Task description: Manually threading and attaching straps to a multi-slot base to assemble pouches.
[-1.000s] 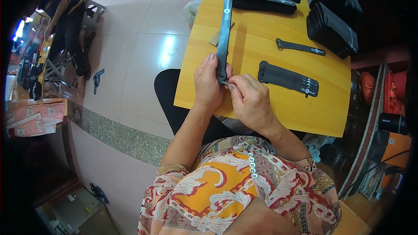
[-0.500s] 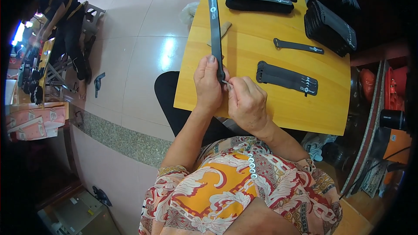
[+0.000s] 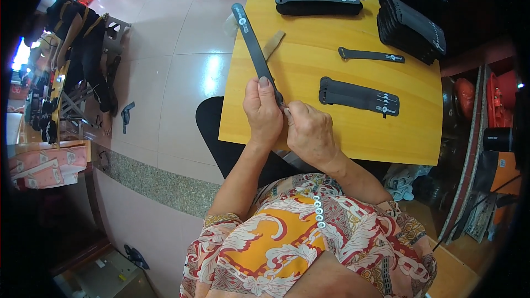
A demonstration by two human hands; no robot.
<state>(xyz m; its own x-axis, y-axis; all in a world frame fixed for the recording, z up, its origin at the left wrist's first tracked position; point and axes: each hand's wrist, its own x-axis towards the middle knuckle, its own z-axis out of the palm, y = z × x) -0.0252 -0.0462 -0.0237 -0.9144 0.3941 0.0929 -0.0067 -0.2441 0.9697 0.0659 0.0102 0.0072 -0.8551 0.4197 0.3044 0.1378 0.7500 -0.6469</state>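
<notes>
While the left hand [image 3: 263, 115] grasps a dark strap [image 3: 253, 44] near its lower end, the long axis slants away and leftward above the left edge of the desk [image 3: 359, 139]; the right hand [image 3: 311, 133], its grip closed, pinches at the lower tip.

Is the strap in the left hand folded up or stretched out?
Stretched out, as far as visible: the strap runs nearly straight from the left hand to its rounded tip.
</notes>
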